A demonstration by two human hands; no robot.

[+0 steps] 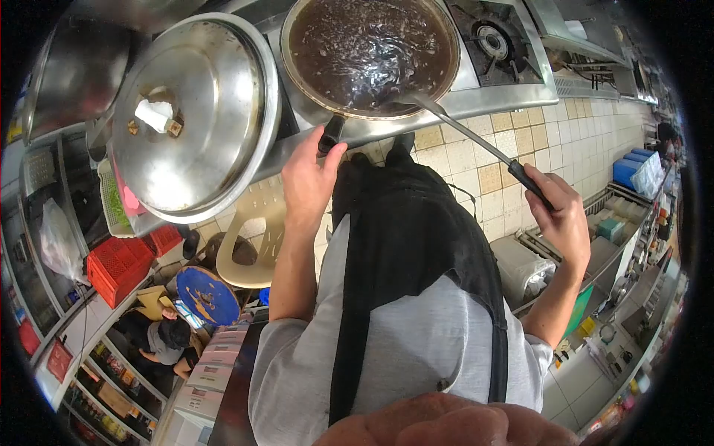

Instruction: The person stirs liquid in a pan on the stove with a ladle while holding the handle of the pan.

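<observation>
A wide pan (296,74) of dark, bubbling liquid stands on the stove at the top centre. My left hand (309,175) is closed around the pan's black handle (332,134), at the near rim. On the right, my right hand (556,212) grips the black handle of a long metal utensil (476,139). The utensil slants up to the left, and its head dips into the liquid at the near right side of the pan, partly hidden there. Left of the pan is a large round metal lid (208,97) with white material wrapped at its knob.
A bare gas burner (492,43) is right of the pan. Behind my left arm stand a beige chair (249,256), a blue round stool (208,296) and red crates (119,267). Another person (167,338) sits at the lower left. Counters with containers line the right side.
</observation>
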